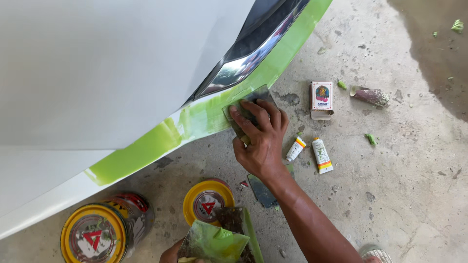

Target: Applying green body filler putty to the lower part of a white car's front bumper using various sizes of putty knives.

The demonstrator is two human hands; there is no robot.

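Spreader (pixel 246 109), a thin flat grey blade, lies pressed under the right hand's (pixel 261 139) fingers against the green putty band (pixel 195 122) on the white car panel (pixel 97 68). Putty is smooth and glossy, following the curved chrome trim (pixel 243 61) above the hand. Left hand (pixel 173 253), mostly out of frame, grips a green-smeared mixing board (pixel 217 241). Just right of the working hand lie two small tubes (pixel 314 153) on rough concrete; round yellow-lidded cans (pixel 207 202) sit below it.

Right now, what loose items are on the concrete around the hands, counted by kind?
Round yellow-lidded cans: 2
Small tubes: 2
Small cardboard box: 1
Sandpaper roll: 1
Flat spreader blade on floor: 1
Total: 7
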